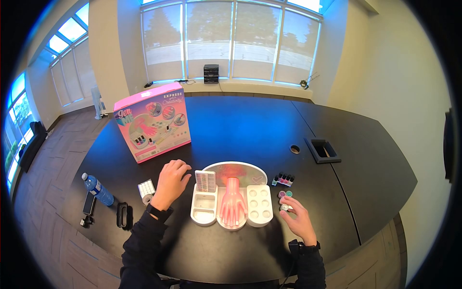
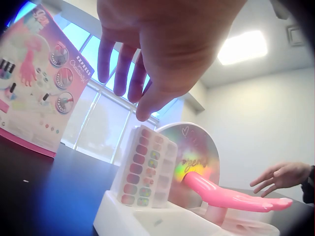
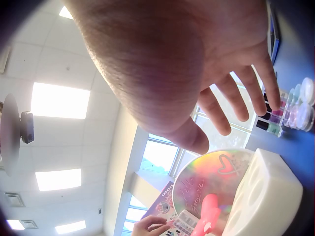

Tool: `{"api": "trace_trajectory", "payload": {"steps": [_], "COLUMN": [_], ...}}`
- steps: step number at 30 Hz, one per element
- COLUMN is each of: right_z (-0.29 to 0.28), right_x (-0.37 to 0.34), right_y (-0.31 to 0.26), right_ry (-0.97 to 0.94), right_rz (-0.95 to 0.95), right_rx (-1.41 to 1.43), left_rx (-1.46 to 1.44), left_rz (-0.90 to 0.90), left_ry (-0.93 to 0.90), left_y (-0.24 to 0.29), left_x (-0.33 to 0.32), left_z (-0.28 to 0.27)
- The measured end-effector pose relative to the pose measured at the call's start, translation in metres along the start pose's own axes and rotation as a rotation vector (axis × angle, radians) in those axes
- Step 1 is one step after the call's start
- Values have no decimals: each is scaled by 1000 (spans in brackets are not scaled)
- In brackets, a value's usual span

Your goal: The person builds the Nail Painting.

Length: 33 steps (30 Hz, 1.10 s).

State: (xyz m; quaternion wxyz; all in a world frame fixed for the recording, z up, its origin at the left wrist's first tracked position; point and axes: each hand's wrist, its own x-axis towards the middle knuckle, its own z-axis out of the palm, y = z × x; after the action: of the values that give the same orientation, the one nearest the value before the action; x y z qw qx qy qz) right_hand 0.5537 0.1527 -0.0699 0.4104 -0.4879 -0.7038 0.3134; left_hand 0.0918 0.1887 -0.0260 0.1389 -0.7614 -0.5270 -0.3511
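My left hand (image 1: 172,183) hovers left of the white nail-salon toy stand, fingers loosely bent and holding nothing. Close beside it, a card of patterned press-on nails (image 1: 206,181) leans upright in the stand's left tray (image 1: 204,215). A pink model hand (image 1: 233,202) lies palm down in the middle, before a shiny rounded backboard (image 1: 255,176). To its right is a tray with round wells (image 1: 260,206). My right hand (image 1: 299,221) is spread beside small lidded jars (image 1: 283,194); its fingers (image 3: 231,101) look straight and empty in the right wrist view.
Small nail polish bottles (image 1: 284,179) stand behind the jars. A pink toy box (image 1: 154,123) stands at the back left. Left of my arm are a white sheet of small pieces (image 1: 146,190), a black glasses-like item (image 1: 123,215) and a water bottle (image 1: 98,190).
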Motion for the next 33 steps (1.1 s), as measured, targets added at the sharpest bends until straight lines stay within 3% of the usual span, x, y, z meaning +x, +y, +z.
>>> {"api": "trace_trajectory", "payload": {"steps": [8, 15, 22, 30, 33], "right_z": [1, 2, 4, 2, 1], "right_x": [0, 1, 1, 1, 0], "right_y": [-1, -3, -5, -5, -5], "right_ry": [-4, -9, -7, -1, 7], "right_rz": [0, -3, -13, -20, -18], "right_rx": [-1, -16, -22, -23, -17], "left_rx": [78, 189, 86, -26, -40], "left_rz": [-241, -442, -544, -713, -626], "left_ry": [10, -162, -294, -472, -442], "left_y": [-51, -109, -156, -168, -187], "left_x": [-27, -72, -117, -131, -143], "left_z": [-42, -68, -65, -61, -49]}}
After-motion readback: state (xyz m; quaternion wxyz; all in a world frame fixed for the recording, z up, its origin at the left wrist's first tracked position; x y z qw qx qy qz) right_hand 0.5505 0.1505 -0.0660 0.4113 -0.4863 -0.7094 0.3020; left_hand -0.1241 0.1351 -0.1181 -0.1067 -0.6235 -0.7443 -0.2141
